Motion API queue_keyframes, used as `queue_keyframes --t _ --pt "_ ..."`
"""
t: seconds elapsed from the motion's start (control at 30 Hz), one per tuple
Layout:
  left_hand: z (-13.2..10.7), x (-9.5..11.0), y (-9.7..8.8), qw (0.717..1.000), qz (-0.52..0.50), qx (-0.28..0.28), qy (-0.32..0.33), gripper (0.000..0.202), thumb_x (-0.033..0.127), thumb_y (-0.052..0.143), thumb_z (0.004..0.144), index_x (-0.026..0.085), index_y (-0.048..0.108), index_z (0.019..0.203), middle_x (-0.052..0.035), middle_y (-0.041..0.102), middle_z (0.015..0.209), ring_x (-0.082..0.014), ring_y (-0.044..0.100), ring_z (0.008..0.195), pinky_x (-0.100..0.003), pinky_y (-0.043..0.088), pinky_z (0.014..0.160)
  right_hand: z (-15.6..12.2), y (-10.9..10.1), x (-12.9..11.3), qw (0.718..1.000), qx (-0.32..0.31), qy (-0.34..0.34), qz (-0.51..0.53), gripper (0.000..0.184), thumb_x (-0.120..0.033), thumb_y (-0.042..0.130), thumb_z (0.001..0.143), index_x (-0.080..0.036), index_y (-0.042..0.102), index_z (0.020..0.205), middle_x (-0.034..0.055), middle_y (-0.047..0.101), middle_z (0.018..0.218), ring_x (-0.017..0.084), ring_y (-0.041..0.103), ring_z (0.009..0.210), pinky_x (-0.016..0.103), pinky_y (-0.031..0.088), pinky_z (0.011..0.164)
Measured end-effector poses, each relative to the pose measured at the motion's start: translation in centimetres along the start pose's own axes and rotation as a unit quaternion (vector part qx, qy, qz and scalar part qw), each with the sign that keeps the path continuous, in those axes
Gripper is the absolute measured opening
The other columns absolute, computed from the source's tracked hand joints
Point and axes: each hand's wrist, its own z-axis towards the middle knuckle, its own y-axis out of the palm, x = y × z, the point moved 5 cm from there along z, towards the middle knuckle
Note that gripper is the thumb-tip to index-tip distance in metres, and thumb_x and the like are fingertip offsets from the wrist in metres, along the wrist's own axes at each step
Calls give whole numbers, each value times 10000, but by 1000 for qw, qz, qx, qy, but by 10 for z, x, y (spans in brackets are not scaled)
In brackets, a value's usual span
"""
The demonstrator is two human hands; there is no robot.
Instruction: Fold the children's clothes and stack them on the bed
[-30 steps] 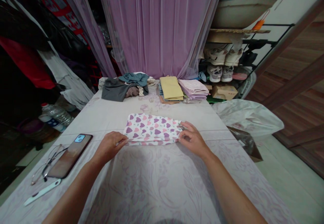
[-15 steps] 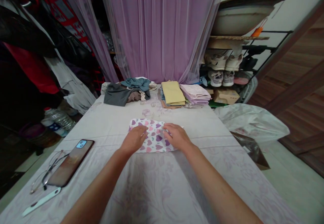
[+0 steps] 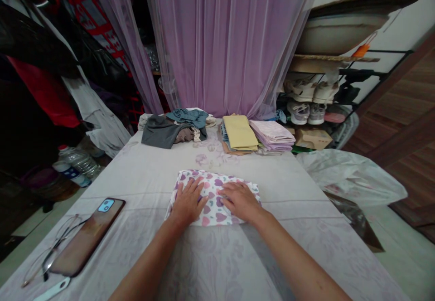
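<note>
A folded white cloth with pink and purple hearts (image 3: 213,184) lies near the middle of the bed-like surface, on a pale floral cover (image 3: 136,187). My left hand (image 3: 188,201) rests flat on the cloth's left half, fingers spread. My right hand (image 3: 239,200) lies flat on its right half, fingertips close to my left hand. Neither hand grips the cloth, and both hide much of its top.
At the far end stand a dark and teal clothes pile (image 3: 173,128), a yellow folded stack (image 3: 240,133) and a pink folded stack (image 3: 272,135). A phone (image 3: 89,236) and glasses (image 3: 54,251) lie at the left. A plastic sheet (image 3: 350,176) sits beyond the right edge.
The heart cloth has gone from a wide strip held at its ends to a shorter folded bundle. My hands have moved from its sides to lie flat on top.
</note>
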Motion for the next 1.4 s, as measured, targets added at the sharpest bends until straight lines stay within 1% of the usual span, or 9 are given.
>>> queue_keyframes --t 0.1,0.23,0.33,0.43,0.7,0.93,1.07,1.17,1.4 --pt "7 -6 -2 999 -45 9 -9 362 301 478 914 182 598 1234 -144 613 1305 -307 535 1234 -563 415 1031 35 -13 -2 1000 10 9 5 226 -235 506 910 -245 723 974 59 729 1018 217 636 999 352 438 926" --pt "15 -12 -11 995 -74 73 -4 306 201 473 885 148 614 1152 -159 611 1204 -276 544 1153 -495 456 1011 91 -9 0 999 19 -17 43 316 -104 527 820 -235 714 1038 42 707 1109 199 604 1070 321 421 972" --pt "15 -12 -15 992 -81 94 -2 256 180 480 876 152 618 1090 -148 587 1166 -277 532 1125 -503 464 1001 123 5 2 996 -22 -50 65 323 -115 559 785 -231 715 1044 48 670 1184 199 576 1130 320 421 984" --pt "14 -9 -15 992 -85 88 -8 220 155 483 872 170 620 1042 -130 581 1133 -277 529 1110 -511 471 987 140 15 -2 991 -88 -82 60 250 -194 632 767 -241 729 993 44 661 1195 215 580 1134 330 433 968" --pt "15 -6 -16 995 -87 32 -44 196 157 496 875 164 597 1043 -115 583 1056 -267 531 1050 -485 465 964 147 14 -21 974 -164 -156 -33 158 -343 688 755 -298 758 889 51 605 1303 266 509 1232 427 404 974" --pt "14 -6 -14 995 -79 31 -44 191 179 479 884 179 584 1044 -115 584 1059 -267 538 1062 -490 464 963 156 -1 -24 951 -136 -250 -124 132 -371 707 747 -255 763 721 80 699 1067 290 479 1209 465 304 1024" --pt "13 -7 -11 996 -58 53 -38 231 209 486 884 172 577 1093 -152 569 1209 -305 492 1217 -545 420 1034 161 -5 -18 949 -97 -266 -142 172 -376 705 785 -220 749 726 96 708 1008 277 504 1158 441 299 1013" --pt "10 -7 -7 997 -32 57 -39 272 244 475 892 183 567 1140 -165 528 1344 -332 421 1331 -596 365 1073 156 3 -9 959 -70 -238 -137 228 -408 655 850 -203 733 787 94 703 1002 249 535 1101 414 325 979" --pt "9 -6 -2 997 9 62 -55 332 337 508 891 161 571 1165 -197 494 1424 -361 375 1384 -584 326 1104 144 29 11 995 11 -67 -67 197 -389 601 905 -207 677 894 88 646 1202 228 550 1120 377 373 939"
